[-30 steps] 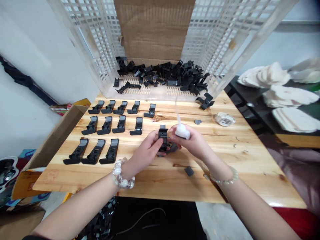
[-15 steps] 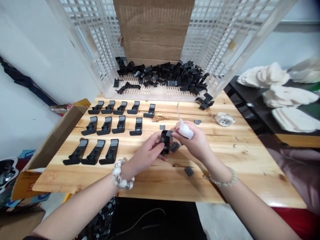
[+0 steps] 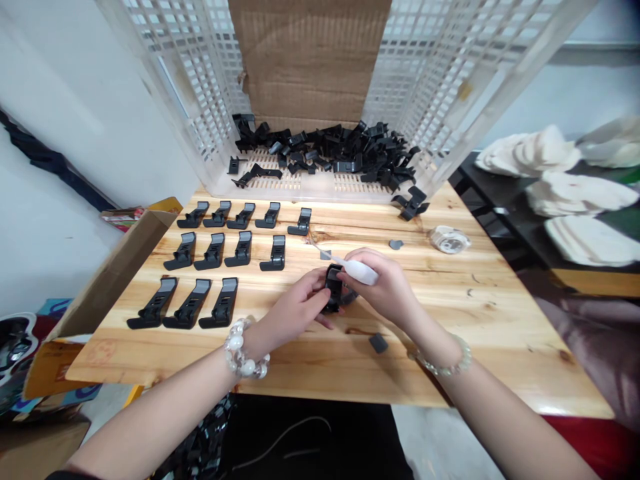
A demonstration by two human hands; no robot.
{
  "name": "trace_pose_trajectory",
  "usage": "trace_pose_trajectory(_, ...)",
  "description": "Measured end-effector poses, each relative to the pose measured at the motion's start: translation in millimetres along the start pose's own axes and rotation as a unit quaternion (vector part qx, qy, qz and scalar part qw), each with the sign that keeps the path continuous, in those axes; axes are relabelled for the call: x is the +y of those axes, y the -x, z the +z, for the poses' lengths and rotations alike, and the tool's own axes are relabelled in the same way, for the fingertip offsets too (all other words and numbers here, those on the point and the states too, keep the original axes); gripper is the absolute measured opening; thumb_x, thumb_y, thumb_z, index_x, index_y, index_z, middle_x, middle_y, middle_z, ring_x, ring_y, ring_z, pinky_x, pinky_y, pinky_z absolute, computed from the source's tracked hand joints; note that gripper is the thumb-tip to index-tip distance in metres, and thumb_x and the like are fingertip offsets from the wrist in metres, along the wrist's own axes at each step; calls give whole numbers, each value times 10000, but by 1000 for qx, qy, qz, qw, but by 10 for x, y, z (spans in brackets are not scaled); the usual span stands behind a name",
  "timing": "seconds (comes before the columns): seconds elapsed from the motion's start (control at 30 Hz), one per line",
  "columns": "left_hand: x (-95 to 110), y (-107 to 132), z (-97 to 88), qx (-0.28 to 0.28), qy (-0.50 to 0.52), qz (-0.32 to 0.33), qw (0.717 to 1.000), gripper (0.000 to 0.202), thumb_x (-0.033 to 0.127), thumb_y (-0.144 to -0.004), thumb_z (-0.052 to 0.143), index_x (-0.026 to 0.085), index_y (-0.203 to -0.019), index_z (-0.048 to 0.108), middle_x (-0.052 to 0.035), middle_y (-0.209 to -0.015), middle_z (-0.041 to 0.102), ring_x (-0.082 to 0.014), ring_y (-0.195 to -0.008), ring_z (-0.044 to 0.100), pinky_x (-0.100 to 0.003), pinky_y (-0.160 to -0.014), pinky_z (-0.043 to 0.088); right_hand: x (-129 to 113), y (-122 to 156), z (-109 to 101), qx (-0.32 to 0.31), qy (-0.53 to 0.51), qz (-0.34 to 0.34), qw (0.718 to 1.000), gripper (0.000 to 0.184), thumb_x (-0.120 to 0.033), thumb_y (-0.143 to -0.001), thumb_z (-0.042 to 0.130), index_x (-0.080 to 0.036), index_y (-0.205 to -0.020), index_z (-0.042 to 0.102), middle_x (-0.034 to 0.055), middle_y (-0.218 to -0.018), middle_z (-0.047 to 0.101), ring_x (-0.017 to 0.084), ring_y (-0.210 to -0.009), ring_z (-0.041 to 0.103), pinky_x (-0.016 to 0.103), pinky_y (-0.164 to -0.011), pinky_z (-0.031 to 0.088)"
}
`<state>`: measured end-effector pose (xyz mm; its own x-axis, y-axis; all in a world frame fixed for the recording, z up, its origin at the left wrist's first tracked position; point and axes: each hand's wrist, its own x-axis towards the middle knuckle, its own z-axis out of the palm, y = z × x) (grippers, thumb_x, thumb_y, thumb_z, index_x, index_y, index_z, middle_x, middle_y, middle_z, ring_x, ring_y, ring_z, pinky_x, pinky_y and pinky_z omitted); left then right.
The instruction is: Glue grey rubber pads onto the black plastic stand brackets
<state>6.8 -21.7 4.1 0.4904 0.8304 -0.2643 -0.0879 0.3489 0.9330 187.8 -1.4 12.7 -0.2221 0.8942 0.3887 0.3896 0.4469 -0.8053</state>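
Note:
My left hand is shut on a black plastic clip-like part, holding it just above the wooden table. My right hand grips a white squeeze bottle tilted almost level, its thin nozzle pointing left past the black part. The right hand's fingers press close against that part. A small grey pad lies on the wood below my hands, and another lies beyond them. Part of the black piece is hidden by my fingers.
Three rows of black clips stand on the table's left side. Behind them, a white lattice crate holds a heap of black parts. A tape roll lies at right; white cloths sit beyond the table edge; a cardboard box stands left.
My right hand has tipped the white bottle from nearly upright to almost level, with the nozzle now pointing left. The black part sits slightly lower in my left hand.

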Motion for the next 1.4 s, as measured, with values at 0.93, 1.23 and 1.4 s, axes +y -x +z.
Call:
trace_pose_trajectory(0.93,-25,-5,29,-30,-1,14,999,321,288,-901,541,208,-1209,503,-104,-1150,660,-201,-875,672,-322,-663,603,-18,-3,109,12,-212,277,937,302,-257,-625,754,-207,-771,495,-62,-540,522,98,-439,455,238,-416,352)
trace_pose_trajectory(1.23,-42,-17,26,-27,4,10,1000,319,298,-889,565,218,-1193,514,-99,-1153,661,-201,-868,674,-314,-651,596,-13,-4,121,16,-195,276,941,296,-277,-635,742,-210,-773,489,-68,-518,521,93,-414,441,230,-394,334)
trace_pose_trajectory(1.4,-50,-17,18,-21,-10,2,1000,313,268,-891,541,223,-1200,509,-91,-1157,661,-192,-850,673,-318,-668,591,-20,-4,108,11,-190,265,945,306,-273,-620,750,-213,-756,482,-66,-552,514,98,-434,467,236,-400,344)
